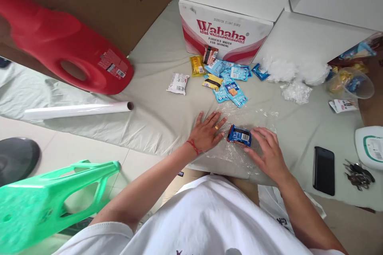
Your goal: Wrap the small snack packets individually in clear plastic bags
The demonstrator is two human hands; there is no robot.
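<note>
A blue snack packet (241,136) with a red-brown edge at its left lies on a sheet of clear plastic film (231,155) near the front edge of the cloth-covered surface. My left hand (206,132) rests palm down on the film's left part, fingers spread, apart from the packet. To the packet's right, my right hand (267,151) has its thumb and fingers apart, fingertips close to the packet's right end. Behind the hands is a pile of light blue packets (235,92), with yellow packets (212,82) among them. A white packet (178,83) lies left of the pile.
A Wahaha carton (224,34) stands behind the pile. Crumpled clear plastic (296,92), a round plastic tub (363,83), a phone (324,170) and keys (359,174) are at right. A red bottle (89,55), a white roll (77,110) and a green stool (36,195) are at left.
</note>
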